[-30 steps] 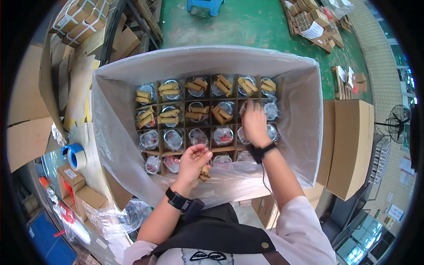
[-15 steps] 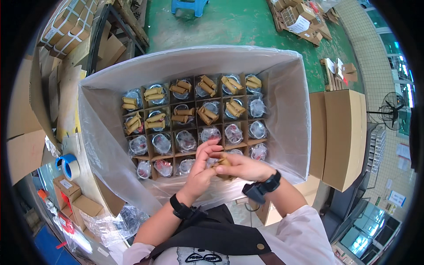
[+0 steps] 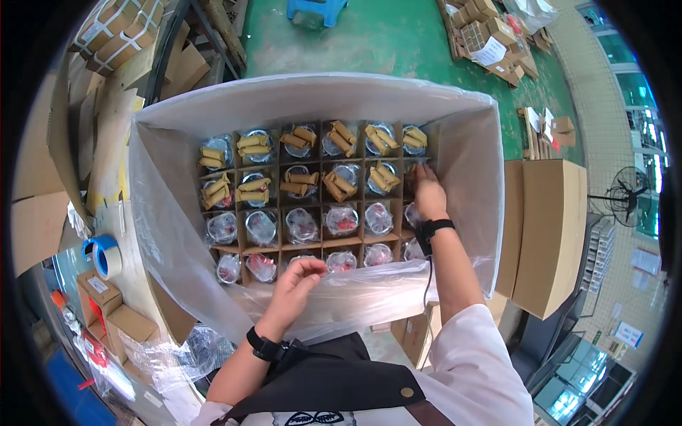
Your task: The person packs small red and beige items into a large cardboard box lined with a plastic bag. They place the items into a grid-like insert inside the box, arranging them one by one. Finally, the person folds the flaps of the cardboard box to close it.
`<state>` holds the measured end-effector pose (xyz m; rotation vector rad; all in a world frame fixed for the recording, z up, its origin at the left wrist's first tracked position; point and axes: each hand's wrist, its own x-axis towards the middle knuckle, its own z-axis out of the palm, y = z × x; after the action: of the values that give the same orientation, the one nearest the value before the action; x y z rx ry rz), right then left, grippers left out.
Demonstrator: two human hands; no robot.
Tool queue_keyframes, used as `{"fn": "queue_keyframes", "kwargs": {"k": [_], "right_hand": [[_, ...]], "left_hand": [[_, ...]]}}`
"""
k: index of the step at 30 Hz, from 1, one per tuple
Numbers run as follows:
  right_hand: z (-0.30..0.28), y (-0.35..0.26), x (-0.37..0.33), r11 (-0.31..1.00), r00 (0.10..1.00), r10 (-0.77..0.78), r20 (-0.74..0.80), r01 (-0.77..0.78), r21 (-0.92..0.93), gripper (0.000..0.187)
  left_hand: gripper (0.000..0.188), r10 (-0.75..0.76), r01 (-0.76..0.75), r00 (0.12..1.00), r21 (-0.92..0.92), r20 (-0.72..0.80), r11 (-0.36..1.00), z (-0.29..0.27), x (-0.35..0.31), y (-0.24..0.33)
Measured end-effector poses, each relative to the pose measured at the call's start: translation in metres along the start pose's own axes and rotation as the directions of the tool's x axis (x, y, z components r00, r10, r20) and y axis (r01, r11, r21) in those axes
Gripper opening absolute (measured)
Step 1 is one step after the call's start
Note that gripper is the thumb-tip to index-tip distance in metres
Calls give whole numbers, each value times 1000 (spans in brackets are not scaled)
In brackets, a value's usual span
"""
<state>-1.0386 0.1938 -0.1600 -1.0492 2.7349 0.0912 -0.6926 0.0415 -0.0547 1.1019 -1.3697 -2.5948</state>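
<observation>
A large carton (image 3: 462, 192) lined with clear plastic stands before me, split by cardboard dividers (image 3: 283, 213) into several compartments. In them sit plastic-wrapped round metal parts (image 3: 302, 225), some showing red. Pairs of brown paper rolls (image 3: 300, 182) lie on the parts in the two far rows. My right hand (image 3: 429, 193) reaches down into the rightmost compartment of the second row from the far side. Its fingers are bunched together, and what they hold is hidden. Over the near edge hovers my left hand (image 3: 293, 290), its fingers loosely bent and apart, holding nothing.
Left of the carton, a worktop holds blue and white tape rolls (image 3: 108, 259), a small opened box (image 3: 106, 298) and clear plastic wrap (image 3: 192, 355). A tall brown carton (image 3: 550, 234) and a black fan (image 3: 629, 192) stand at right. Beyond is a blue stool (image 3: 317, 10).
My hands have parted. The right moved far and right into a compartment, while the left drew back slightly left, without the brown paper roll both were handling.
</observation>
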Motion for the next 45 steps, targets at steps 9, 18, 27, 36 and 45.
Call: {"fn": "queue_keyframes", "kwargs": {"k": [9,18,27,36,45], "right_hand": [[11,25,3,936,999,43,-4,-39,349,28],[-202,-197,-122,24,972,-236,16,-10,1000,39],[-254,-455,-261,170,553,-830,66,139,976,24],[-207,-607,-308,251,359,-909,213,63,966,27],[-116,-708,-318,213,244,-909,337,969,-125,15]], "left_hand": [[29,264,-315,947,365,184,876,-28,-57,24],[42,559,205,-344,521,-754,829,-219,-311,-40],[45,508,-511,824,-715,-251,477,-293,-359,22],[40,633,-760,594,-605,-496,239,-386,-452,11],[26,42,-530,645,-408,-763,743,-348,-396,-34]]}}
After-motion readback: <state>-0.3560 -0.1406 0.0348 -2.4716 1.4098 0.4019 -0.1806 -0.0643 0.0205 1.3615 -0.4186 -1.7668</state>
